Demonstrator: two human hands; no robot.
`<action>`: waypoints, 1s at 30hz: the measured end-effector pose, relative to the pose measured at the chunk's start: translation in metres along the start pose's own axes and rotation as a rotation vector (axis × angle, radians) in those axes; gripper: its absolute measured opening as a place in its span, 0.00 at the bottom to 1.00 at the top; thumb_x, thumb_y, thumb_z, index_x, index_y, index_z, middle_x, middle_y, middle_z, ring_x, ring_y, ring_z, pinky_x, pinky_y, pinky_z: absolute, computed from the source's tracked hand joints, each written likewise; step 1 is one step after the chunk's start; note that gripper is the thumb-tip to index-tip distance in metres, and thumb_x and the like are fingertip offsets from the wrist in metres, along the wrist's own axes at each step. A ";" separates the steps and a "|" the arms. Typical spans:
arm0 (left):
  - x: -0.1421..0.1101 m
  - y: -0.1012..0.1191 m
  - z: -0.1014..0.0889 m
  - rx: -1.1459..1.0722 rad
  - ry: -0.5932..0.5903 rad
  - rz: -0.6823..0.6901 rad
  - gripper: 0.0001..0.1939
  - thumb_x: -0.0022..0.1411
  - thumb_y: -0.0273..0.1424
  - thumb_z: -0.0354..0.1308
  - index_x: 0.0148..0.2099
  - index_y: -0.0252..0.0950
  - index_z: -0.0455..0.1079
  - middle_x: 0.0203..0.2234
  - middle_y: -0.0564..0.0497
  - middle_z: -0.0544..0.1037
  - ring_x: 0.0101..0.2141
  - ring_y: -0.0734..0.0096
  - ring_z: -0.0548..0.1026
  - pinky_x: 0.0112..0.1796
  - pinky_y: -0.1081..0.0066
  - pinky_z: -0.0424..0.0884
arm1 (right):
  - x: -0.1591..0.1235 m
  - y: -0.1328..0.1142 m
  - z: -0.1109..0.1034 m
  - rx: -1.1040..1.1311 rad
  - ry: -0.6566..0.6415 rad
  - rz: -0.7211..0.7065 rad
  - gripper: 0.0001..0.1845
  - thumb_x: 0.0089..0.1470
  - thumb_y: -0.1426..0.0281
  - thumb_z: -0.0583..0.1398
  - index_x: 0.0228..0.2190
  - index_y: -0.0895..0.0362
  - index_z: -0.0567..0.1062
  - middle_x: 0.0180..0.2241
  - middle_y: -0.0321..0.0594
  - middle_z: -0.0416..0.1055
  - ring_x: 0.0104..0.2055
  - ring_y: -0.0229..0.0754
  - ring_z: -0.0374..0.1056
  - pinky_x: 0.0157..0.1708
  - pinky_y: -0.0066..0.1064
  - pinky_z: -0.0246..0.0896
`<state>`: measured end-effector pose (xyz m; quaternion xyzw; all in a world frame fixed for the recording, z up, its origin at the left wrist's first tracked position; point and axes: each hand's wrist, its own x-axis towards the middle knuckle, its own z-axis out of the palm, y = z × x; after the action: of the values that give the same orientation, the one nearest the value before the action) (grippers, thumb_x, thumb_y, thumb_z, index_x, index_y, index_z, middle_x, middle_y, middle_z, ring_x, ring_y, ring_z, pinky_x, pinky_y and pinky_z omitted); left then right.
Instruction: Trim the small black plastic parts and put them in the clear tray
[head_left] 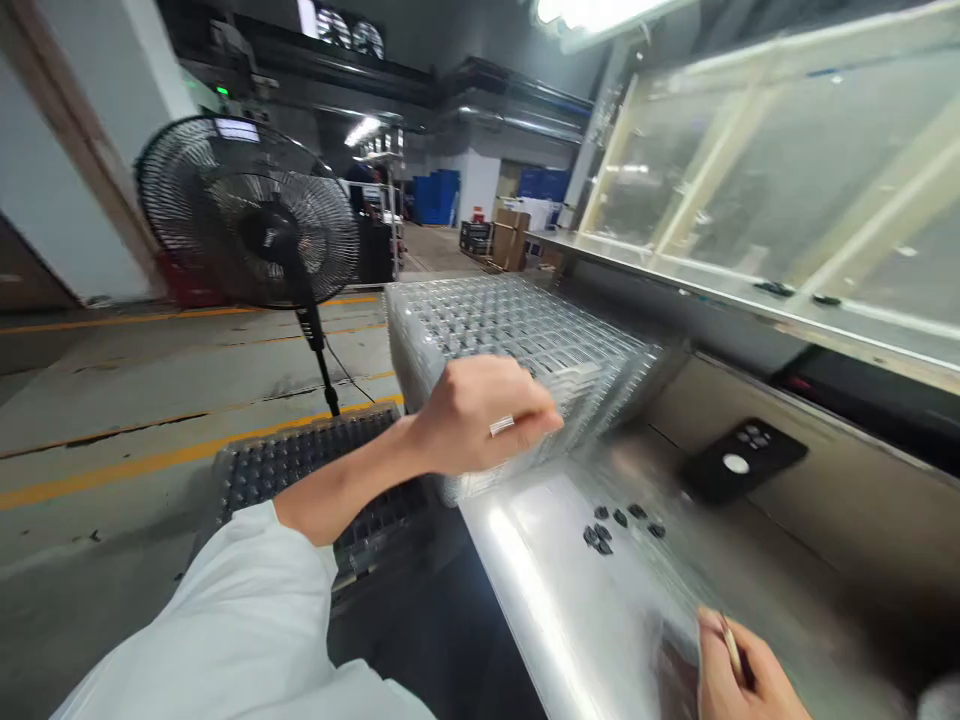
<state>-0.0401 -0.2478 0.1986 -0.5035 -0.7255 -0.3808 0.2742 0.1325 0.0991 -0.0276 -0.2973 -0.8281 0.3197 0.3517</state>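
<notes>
My left hand (480, 415), wearing a ring and a white sleeve, lies curled against the near edge of a stack of clear moulded plastic trays (517, 335), blurred by motion. Whether it grips the stack, I cannot tell. At the bottom right, my right hand (739, 670) pinches a thin pale stick (731, 645) over the steel table (555, 590). Several small dark parts (619, 525) lie on the steel between my hands. A black phone (742, 460) rests face down farther right.
A black floor fan (251, 215) stands left of the stack, its cord on the floor. Dark stacked trays (300, 475) sit below the table's left edge. A glass panel in a pale frame (765, 170) rises at the right. Cartons, blue crates and a distant person stand beyond.
</notes>
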 end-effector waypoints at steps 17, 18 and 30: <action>-0.058 -0.034 0.234 0.099 -0.690 -0.294 0.20 0.73 0.49 0.53 0.52 0.38 0.70 0.46 0.46 0.77 0.45 0.61 0.75 0.41 0.66 0.67 | -0.010 -0.025 0.003 0.171 0.140 -0.133 0.21 0.63 0.53 0.61 0.32 0.58 0.80 0.20 0.32 0.63 0.22 0.38 0.56 0.27 0.30 0.54; -0.054 -0.036 0.238 0.109 -0.681 -0.286 0.20 0.74 0.49 0.52 0.53 0.38 0.69 0.47 0.46 0.77 0.46 0.61 0.75 0.41 0.66 0.67 | -0.010 -0.025 0.004 0.173 0.139 -0.138 0.20 0.63 0.54 0.61 0.32 0.58 0.80 0.20 0.32 0.63 0.22 0.38 0.56 0.28 0.30 0.55; 0.026 -0.041 0.313 0.218 -0.902 -0.186 0.09 0.70 0.31 0.55 0.48 0.36 0.73 0.48 0.44 0.75 0.47 0.59 0.77 0.44 0.66 0.70 | -0.010 -0.024 0.005 0.218 0.133 -0.205 0.14 0.66 0.61 0.61 0.32 0.56 0.78 0.23 0.32 0.66 0.24 0.38 0.60 0.28 0.29 0.55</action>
<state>-0.0923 0.0165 0.0326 -0.5200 -0.8498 -0.0688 -0.0521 0.1281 0.0758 -0.0163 -0.1920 -0.7893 0.3497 0.4667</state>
